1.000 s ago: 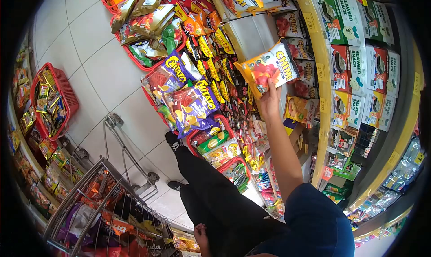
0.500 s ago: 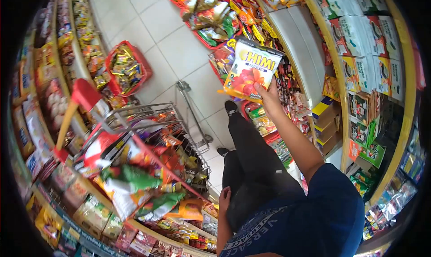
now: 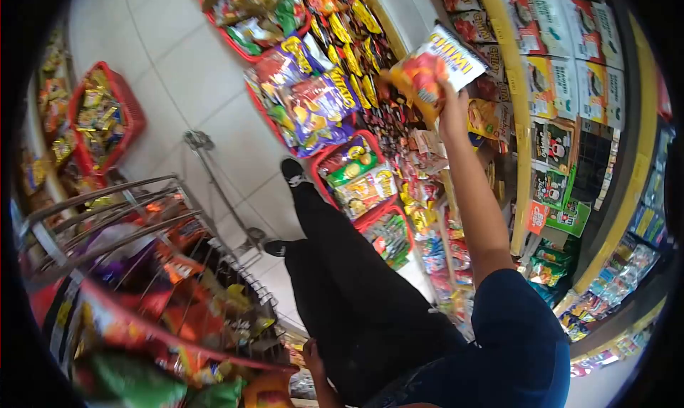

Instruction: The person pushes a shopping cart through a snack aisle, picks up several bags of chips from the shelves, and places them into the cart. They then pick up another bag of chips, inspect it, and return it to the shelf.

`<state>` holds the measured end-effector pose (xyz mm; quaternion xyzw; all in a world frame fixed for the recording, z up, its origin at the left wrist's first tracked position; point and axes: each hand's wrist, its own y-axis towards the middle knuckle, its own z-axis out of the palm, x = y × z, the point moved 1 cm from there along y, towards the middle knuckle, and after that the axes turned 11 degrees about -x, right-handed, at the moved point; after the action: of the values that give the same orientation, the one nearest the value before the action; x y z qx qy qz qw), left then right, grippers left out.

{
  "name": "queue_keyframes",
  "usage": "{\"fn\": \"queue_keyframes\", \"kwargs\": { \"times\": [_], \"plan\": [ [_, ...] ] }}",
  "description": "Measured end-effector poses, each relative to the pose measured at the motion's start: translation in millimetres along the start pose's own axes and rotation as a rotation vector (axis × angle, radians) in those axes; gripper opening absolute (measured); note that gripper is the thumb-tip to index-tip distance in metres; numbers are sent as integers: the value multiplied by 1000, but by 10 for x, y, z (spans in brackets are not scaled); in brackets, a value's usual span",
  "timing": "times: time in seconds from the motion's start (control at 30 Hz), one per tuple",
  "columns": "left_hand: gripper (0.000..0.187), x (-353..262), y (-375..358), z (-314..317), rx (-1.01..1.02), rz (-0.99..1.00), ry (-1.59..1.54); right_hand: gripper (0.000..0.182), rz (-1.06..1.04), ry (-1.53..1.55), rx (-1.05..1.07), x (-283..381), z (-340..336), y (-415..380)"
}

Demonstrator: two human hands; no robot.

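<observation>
Head view: A person's right hand (image 3: 452,112) grips a plump white, orange and black foil snack bag (image 3: 426,72) by its lower right side, the fingers clasped on the pack, in front of a pale grey shelf (image 3: 399,9) in a shop aisle. Half a second earlier the bag showed against the glossy purple crisp bags (image 3: 320,107); now it shows beyond them, near a row of similarly branded packets (image 3: 470,25), and the camera has turned as well. As judged from this frame, the handling is under way: the bag is in hand and not set down. Whether it touches the shelf cannot be told.

The printed front faces up toward the camera. The black sealed end points to the upper right, the orange end to the lower left, with the long axis apparently running between them, tilted across the view.

The left hand (image 3: 312,354) hangs by the black-trousered leg, near the grey metal wire trolley (image 3: 128,246); blur hides whether its fingers grasp anything.
</observation>
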<state>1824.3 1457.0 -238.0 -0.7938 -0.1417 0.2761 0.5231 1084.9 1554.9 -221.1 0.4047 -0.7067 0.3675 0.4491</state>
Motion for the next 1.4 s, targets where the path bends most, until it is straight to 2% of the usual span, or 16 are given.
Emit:
{"fn": "queue_keyframes", "kwargs": {
  "times": [0.1,0.17,0.23,0.37,0.43,0.5,0.57,0.63,0.7,0.8,0.9,1.0,1.07,1.1,1.17,1.4],
  "plan": [
    [20,-63,-43,51,-44,-193,-100,56,28,174,32,-188,3,542],
    [20,75,55,-6,19,-50,30,48,-218,146,-143,-221,100,841],
    [20,-187,17,69,-69,-306,-100,53,-252,201,-159,-297,186,1224],
    [21,-393,13,180,-140,-400,-64,55,-287,-96,-278,-500,325,2090],
    [20,-425,10,226,-178,-455,-80,56,-478,-253,-451,-446,513,2234],
    [25,-359,-20,223,-112,-646,-210,61,-456,-214,-407,-623,547,2823],
    [25,-438,-26,216,-102,-612,-175,62,-380,-522,-559,-657,690,3160],
    [24,-529,-29,258,-94,-554,-142,68,-583,-544,-560,-637,808,3387],
    [24,-628,-29,303,-90,-525,-129,76,-402,-687,-601,-308,1034,3139],
    [23,-757,-90,324,-78,-496,-122,77,-376,-406,-794,-153,1225,2945],
    [23,-805,-151,338,-72,-486,-130,65,-413,-424,-870,-262,1157,3165],
    [23,-582,-133,331,-153,-540,-84,60,-434,-547,-648,-372,1048,3455],
    [28,-402,-125,268,-3,-84,184,61,-386,-507,-661,-323,1071,3434],
    [28,-367,-97,230,-7,-85,187,63,-341,-471,-674,-306,1079,3403],
    [50,-283,-57,193,10,-572,36,66,-344,-451,-685,-318,1076,3443],
    [45,-494,-79,307,-94,-479,-33,72,-181,-333,-632,-413,1017,3601]
  ]
}}
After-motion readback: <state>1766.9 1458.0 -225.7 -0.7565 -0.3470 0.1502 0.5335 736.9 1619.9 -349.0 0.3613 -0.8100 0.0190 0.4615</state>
